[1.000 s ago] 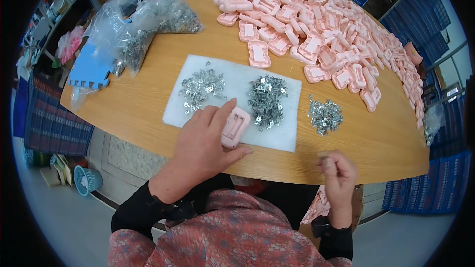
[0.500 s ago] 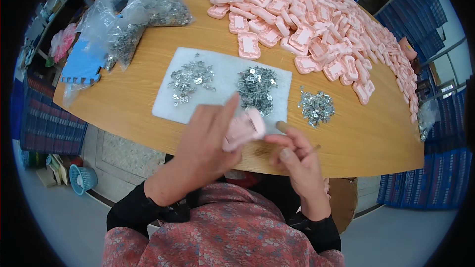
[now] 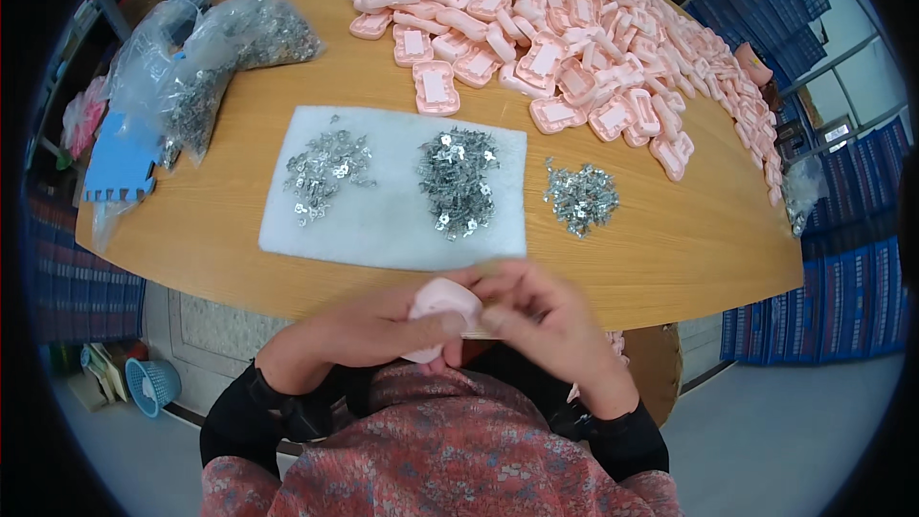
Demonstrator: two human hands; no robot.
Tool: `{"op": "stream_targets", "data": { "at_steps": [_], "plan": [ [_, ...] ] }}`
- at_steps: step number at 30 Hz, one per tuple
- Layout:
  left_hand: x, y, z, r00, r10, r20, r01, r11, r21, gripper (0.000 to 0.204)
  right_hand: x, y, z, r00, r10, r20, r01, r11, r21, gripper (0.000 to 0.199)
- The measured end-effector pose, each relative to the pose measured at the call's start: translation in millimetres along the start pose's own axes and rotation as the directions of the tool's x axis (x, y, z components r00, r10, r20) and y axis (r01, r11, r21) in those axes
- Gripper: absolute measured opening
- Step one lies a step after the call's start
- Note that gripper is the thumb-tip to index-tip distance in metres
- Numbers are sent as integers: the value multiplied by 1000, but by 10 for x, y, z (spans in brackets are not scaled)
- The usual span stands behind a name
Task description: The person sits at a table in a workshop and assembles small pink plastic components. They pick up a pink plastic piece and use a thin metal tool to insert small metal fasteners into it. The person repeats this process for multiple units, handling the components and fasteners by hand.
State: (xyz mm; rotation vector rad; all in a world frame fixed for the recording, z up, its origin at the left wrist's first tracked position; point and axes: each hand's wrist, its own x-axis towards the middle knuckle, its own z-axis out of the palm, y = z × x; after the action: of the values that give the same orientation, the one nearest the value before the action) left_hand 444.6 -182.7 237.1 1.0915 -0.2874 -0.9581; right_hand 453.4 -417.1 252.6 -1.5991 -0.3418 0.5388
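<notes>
Pinching a small pink plastic piece between them, the left hand and the right hand are held close together just off the near edge of the wooden table, above the lap. The piece is clasped by the left thumb and fingers from below and the left, while the right fingertips are pressed against its right side; whether something small is held in the right fingers cannot be told, as the picture is blurred there.

Just beyond the hands, a white foam sheet is laid flat on the table. Two loose heaps are carried on it: a thinner scatter of small metal clips on the left and a denser heap of metal clips on the right. A third heap of clips is set on the bare wood just to the right of the sheet.

Farther back, a broad spread of pink plastic shells is piled across the far and right parts of the table. At the far left, clear plastic bags are seen, filled with more metal parts, and a blue foam piece is placed near them at the table's left edge. On the floor at the near left, a light blue basket is visible; its contents cannot be made out.
</notes>
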Motion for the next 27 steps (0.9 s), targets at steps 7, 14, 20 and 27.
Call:
{"op": "stream_targets", "data": {
  "at_steps": [7,14,20,27],
  "plan": [
    [-37,-103,-114,923,183,-339,-291,907,-304,70,517,47,-397,924,-288,-250,58,755,-653,16],
    [14,-198,-183,894,153,-422,-341,843,-416,68,744,171,-366,952,-268,-145,56,622,-781,13],
    [38,-230,-211,892,193,-409,-388,791,-473,60,617,176,-448,944,-239,-228,11,712,-702,12],
    [150,-235,-234,906,196,-376,-394,719,-573,70,530,58,-297,931,-288,-224,95,784,-614,12]
  ]
}}
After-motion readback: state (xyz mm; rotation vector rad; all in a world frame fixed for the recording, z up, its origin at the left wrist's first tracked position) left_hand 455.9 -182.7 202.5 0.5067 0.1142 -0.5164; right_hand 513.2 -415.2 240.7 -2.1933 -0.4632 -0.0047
